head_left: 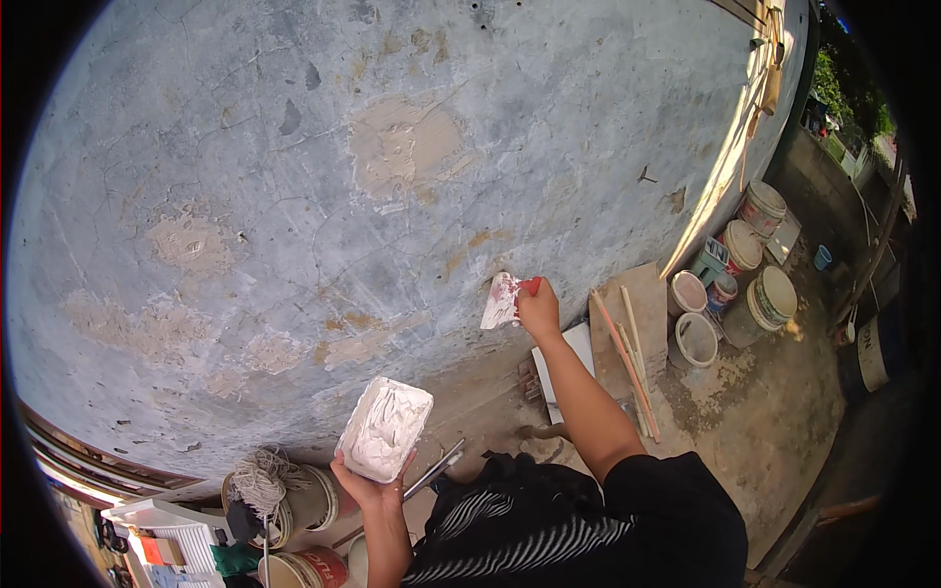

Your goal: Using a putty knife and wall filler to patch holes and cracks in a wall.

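My right hand (539,312) grips the red handle of a putty knife (502,301), whose broad blade is smeared with white putty. The blade is at a worn blue-grey wall (569,118); whether it touches the surface I cannot tell. Lower and to the left, my left hand (376,484) supports a rectangular white tub (360,418) from its near end. Thick white putty (390,429) lies inside the tub. Beige filler patches mark the wall, a large one (407,147) near the upper middle and a smaller one (191,243) farther left.
Several paint buckets (769,299) stand on the floor at the right. Wooden strips (627,358) lean over a brown board (613,294) near my right forearm. At the lower left are a string mop (267,480), more buckets (299,568) and a white ridged panel (186,534).
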`<state>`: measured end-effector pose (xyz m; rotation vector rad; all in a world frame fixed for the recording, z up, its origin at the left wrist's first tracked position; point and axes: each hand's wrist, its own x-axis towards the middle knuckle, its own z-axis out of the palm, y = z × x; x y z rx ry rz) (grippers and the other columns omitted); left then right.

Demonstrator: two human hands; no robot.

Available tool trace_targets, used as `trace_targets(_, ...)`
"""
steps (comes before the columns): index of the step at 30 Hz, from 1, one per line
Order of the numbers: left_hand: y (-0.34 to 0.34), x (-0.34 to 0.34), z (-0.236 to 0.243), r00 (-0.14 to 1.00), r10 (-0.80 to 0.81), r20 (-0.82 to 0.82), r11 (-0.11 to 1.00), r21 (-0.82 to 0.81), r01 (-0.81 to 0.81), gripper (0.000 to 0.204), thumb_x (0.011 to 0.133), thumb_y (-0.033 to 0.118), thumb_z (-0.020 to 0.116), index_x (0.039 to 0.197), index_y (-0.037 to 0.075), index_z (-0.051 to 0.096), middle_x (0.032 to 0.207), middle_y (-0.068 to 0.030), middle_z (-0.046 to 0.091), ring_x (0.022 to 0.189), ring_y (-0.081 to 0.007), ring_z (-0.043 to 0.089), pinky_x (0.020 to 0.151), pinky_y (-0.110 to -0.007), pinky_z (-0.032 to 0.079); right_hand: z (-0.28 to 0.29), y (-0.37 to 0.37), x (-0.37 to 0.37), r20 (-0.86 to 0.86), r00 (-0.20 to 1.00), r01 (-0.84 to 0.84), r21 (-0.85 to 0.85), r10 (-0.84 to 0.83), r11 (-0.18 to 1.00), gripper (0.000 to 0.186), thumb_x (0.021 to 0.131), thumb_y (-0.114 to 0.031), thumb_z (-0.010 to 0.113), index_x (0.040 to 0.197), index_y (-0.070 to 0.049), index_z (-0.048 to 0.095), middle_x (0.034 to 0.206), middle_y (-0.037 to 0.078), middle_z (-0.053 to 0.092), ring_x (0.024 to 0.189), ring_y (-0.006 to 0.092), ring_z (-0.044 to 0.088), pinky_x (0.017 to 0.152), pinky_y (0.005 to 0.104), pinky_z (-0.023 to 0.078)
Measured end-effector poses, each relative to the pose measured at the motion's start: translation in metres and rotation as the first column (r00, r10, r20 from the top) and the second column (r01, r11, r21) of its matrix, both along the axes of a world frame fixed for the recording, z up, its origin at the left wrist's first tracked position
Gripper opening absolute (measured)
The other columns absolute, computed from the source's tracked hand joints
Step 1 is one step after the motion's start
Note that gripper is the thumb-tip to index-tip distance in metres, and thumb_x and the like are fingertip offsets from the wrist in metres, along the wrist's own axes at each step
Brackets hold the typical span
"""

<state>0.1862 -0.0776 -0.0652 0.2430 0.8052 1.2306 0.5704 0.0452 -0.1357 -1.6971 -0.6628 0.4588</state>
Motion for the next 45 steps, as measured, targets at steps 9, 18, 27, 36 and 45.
trace_targets(9,0.005,0.001,-0.001,0.999,0.035,-0.016,0.999,-0.034,-0.036,0.073,0.088,0.058,0.037,0.149,0.018,0.041,0.149,-0.0101,0.047,0.130,-0.0418,0.050,0.092,-0.068,0.045,0.001,-0.001,-0.003,-0.012,1.000,-0.013,-0.003,0.013,1.000,0.021,0.086,-0.018,0.062,0.097,0.000,0.058,0.093,0.022,0.068,0.089,0.0395,0.067,0.079,0.0447,0.051)
trace_targets(18,0.008,-0.001,-0.005,0.999,0.046,0.007,0.997,-0.056,-0.046,0.073,0.087,0.058,0.037,0.148,0.018,0.042,0.148,-0.0110,0.049,0.129,-0.0426,0.052,0.090,-0.069,0.045,0.005,-0.004,-0.005,0.013,1.000,-0.009,-0.020,0.010,1.000,0.020,0.086,-0.016,0.061,0.098,0.000,0.059,0.093,0.022,0.068,0.089,0.0388,0.067,0.079,0.0448,0.052)
trace_targets(27,0.012,0.002,-0.003,0.999,0.045,0.015,0.997,-0.057,-0.044,0.072,0.088,0.057,0.036,0.148,0.017,0.042,0.149,-0.0116,0.048,0.129,-0.0432,0.051,0.088,-0.069,0.046,0.014,-0.005,-0.004,0.020,1.000,-0.024,0.009,0.024,1.000,0.018,0.086,-0.015,0.062,0.097,0.000,0.059,0.092,0.020,0.069,0.085,0.0354,0.068,0.076,0.0425,0.053)
trace_targets(36,0.015,0.004,-0.004,0.999,0.035,0.003,0.998,-0.062,-0.034,0.072,0.088,0.058,0.035,0.148,0.017,0.042,0.148,-0.0113,0.048,0.129,-0.0428,0.052,0.089,-0.069,0.046,-0.006,0.000,0.002,-0.020,1.000,0.001,0.042,-0.001,0.999,0.019,0.086,-0.015,0.062,0.097,0.000,0.059,0.090,0.020,0.069,0.085,0.0357,0.068,0.076,0.0432,0.052)
trace_targets(45,0.017,0.010,-0.002,1.000,0.003,-0.020,0.998,-0.058,-0.004,0.072,0.088,0.058,0.036,0.148,0.018,0.041,0.148,-0.0109,0.049,0.129,-0.0423,0.052,0.089,-0.069,0.046,0.014,-0.003,-0.007,0.041,0.999,0.020,-0.056,-0.018,0.998,0.013,0.087,-0.010,0.061,0.096,0.000,0.060,0.088,0.015,0.068,0.081,0.0254,0.066,0.075,0.0377,0.051)
